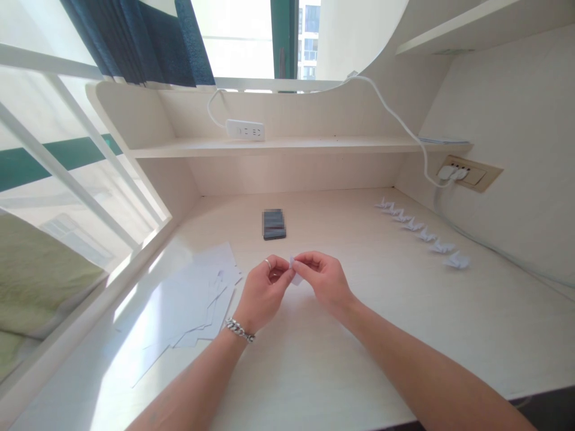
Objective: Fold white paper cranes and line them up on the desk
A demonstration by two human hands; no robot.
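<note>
A small folded piece of white paper (295,270) is pinched between both hands above the middle of the pale desk (381,335). My left hand (265,290), with a ring and a chain bracelet, grips its left side. My right hand (324,278) grips its right side with thumb and fingers closed. Most of the paper is hidden by the fingers. A loose pile of white paper sheets (188,299) lies on the desk just left of my left hand.
A row of several small folded paper figures (422,233) runs along the right side of the desk. A dark phone (274,224) lies behind the hands. A power strip (245,129) sits on the shelf; a white cable (404,129) leads to a wall socket (467,172).
</note>
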